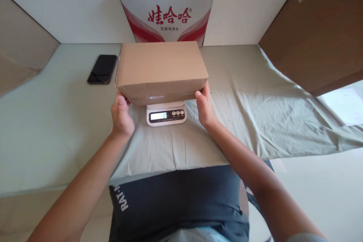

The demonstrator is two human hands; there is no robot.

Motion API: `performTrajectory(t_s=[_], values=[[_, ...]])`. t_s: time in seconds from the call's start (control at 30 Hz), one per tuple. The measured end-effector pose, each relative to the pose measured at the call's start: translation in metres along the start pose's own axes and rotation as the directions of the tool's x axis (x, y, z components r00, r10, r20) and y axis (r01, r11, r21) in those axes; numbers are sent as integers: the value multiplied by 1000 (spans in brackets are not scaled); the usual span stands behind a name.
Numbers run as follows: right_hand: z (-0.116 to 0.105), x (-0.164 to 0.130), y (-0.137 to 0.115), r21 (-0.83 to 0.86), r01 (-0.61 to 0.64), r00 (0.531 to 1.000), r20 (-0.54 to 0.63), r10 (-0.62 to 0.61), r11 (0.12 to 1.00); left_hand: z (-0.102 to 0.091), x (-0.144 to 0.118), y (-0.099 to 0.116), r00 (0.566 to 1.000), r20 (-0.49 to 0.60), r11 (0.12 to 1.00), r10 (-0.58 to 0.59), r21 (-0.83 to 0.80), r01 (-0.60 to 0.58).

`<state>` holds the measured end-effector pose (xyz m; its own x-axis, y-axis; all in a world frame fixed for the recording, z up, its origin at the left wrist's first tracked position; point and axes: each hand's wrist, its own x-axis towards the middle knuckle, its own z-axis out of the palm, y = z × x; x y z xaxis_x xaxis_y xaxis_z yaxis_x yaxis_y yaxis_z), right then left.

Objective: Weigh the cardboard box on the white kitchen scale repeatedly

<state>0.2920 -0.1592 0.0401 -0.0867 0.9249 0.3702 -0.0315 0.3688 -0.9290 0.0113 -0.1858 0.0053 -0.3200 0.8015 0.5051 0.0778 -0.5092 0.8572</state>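
A closed brown cardboard box [163, 64] is held between my two hands, over a small white digital scale [166, 121]. My left hand [121, 117] grips its near left corner, and my right hand [205, 106] grips the near right corner. Some fingers of each hand are hidden behind or under the box. Clear tape runs along the box's near side. The scale's lit display [158, 116] appears to read 0, with several round buttons to its right. The scale's platform is mostly covered by the box, so I cannot tell whether they touch.
A black smartphone [103, 69] lies left of the box on the green cloth [70, 121]. Behind stands a white and red carton [170, 15] among white panels [235, 11]. Large brown cardboard [317, 38] stands at the right and more cardboard [22, 45] at the left.
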Motion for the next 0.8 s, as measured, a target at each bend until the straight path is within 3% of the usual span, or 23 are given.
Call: performTrajectory(t_s=[0.23, 0.53, 0.8], values=[[0, -1, 4, 18, 17, 1000, 4, -17, 1000, 2, 0, 1, 998, 27, 999, 48, -24, -48], [-15, 1, 18, 0, -10, 986, -168, 10, 1000, -17, 14, -22, 999, -35, 996, 12, -83, -15], [-17, 1, 27, 75, 9, 985, -173, 4, 997, -19, 18, -26, 998, -45, 997, -43, -70, 40]])
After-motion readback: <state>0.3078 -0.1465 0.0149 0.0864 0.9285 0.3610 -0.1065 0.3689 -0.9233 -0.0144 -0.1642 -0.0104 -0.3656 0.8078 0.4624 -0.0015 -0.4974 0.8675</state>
